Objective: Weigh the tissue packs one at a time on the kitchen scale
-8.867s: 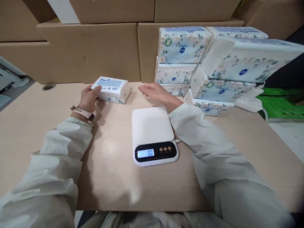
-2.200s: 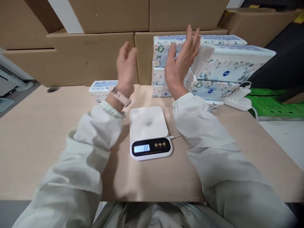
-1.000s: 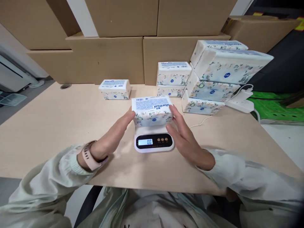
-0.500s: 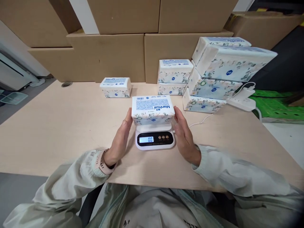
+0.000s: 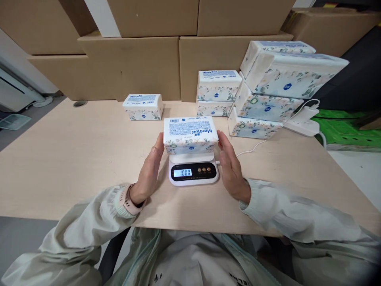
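A white tissue pack [image 5: 190, 136] with blue "Manhua" print and a leaf pattern rests on a small white digital scale [image 5: 193, 183]. The lit display reads 100.0. My left hand [image 5: 150, 169] lies along the pack's left side, its fingers stretched out and flat. On the opposite side, my right hand [image 5: 232, 169] is held the same way, palm facing the pack. Fingertips on both sides are right by the wrapper; whether they touch it I cannot tell. The pack hides most of the scale's weighing plate.
A single tissue pack [image 5: 143, 107] stands behind on the left. Two stacked packs [image 5: 218, 88] and a taller pile [image 5: 268, 105] stand at the back right. Cardboard boxes [image 5: 133, 67] wall the table's rear edge. A white power strip [image 5: 303, 123] and cable lie right.
The scale's display has gone from 0.0 to 100.0. Both hands and the pack keep nearly the same places; the view has shifted slightly.
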A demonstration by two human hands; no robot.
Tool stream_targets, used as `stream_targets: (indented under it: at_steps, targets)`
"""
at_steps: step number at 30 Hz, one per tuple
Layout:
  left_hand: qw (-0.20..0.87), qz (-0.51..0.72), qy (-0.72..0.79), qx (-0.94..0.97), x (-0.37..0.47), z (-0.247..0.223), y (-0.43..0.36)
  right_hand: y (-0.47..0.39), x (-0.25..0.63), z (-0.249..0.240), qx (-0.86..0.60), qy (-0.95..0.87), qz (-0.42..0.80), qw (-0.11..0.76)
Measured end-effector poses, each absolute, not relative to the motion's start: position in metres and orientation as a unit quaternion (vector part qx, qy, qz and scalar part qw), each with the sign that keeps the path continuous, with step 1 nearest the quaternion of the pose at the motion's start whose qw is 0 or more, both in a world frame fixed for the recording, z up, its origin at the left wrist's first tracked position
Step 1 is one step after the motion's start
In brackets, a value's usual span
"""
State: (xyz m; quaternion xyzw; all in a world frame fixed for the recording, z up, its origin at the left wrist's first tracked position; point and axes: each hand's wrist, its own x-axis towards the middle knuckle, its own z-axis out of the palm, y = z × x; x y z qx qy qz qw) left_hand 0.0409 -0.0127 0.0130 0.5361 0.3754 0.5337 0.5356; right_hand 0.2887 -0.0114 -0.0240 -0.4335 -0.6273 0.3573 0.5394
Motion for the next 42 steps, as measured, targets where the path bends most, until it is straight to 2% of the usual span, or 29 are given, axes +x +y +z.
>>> stream_targets:
  at_steps: [42]
  targets:
    - [0.533, 0.518, 0.373, 0.555, 0.0443, 0.0195, -0.0118, -0.0137, 0.2864, -0.0174, -0.449, -0.620, 0.373, 0.524]
